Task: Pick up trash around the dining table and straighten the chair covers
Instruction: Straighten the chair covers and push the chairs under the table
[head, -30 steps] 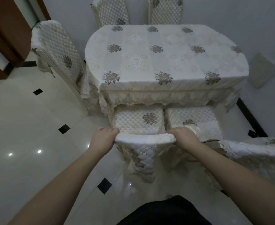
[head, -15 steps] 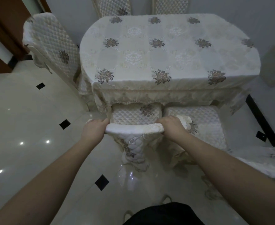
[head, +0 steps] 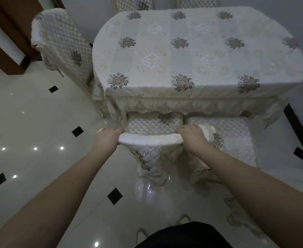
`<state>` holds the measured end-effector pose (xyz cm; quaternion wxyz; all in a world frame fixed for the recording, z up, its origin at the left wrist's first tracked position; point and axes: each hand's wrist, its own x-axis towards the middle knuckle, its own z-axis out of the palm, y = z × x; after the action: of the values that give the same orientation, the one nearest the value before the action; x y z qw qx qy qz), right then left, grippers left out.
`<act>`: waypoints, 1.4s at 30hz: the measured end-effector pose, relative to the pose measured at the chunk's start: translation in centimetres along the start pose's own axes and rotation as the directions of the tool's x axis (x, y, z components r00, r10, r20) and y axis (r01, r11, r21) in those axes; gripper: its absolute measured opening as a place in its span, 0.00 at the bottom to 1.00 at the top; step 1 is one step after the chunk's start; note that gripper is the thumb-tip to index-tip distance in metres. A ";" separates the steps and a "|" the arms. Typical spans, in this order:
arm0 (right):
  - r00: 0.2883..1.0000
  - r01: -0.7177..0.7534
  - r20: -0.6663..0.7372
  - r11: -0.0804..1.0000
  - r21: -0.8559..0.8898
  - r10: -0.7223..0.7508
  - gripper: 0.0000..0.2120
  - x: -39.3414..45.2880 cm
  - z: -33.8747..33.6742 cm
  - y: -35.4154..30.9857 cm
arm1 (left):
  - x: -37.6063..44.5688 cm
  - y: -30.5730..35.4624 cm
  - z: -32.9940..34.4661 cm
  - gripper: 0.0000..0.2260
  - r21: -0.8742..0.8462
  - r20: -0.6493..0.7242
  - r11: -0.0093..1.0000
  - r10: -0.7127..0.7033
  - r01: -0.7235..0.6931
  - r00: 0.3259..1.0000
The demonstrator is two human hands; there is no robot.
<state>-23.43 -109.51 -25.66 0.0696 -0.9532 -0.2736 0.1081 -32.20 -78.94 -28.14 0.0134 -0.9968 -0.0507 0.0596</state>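
A chair with a cream quilted cover (head: 150, 140) stands right in front of me, its seat (head: 150, 125) partly under the dining table (head: 192, 51). My left hand (head: 107, 138) grips the left end of the chair's covered top edge. My right hand (head: 192, 136) grips the right end. The cover's back flap (head: 152, 163) hangs down toward me, bunched and narrow. No trash shows on the floor.
A second covered chair (head: 231, 133) stands close on the right, a third (head: 64, 45) at the table's left end, two more behind the table. A wooden door frame (head: 5, 42) is at far left. Glossy tiled floor (head: 30, 131) spreads left. Another quilted cover (head: 299, 183) enters at right.
The view has moved closer to the table and the chair has slid further under it. Both hands keep their grip on the chair's top edge.
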 end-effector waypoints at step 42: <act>0.909 -0.378 -0.173 0.925 0.046 0.380 0.31 -21.5 -3.3 3.8 | -8.2 11.4 -3.1 0.29 -0.135 -0.175 0.974 0.156 -0.180 0.972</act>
<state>-38.45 -124.47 -19.64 0.0773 -0.9935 -0.0756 0.0354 -38.76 -91.18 -24.43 -0.0627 -0.9972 0.0309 -0.0252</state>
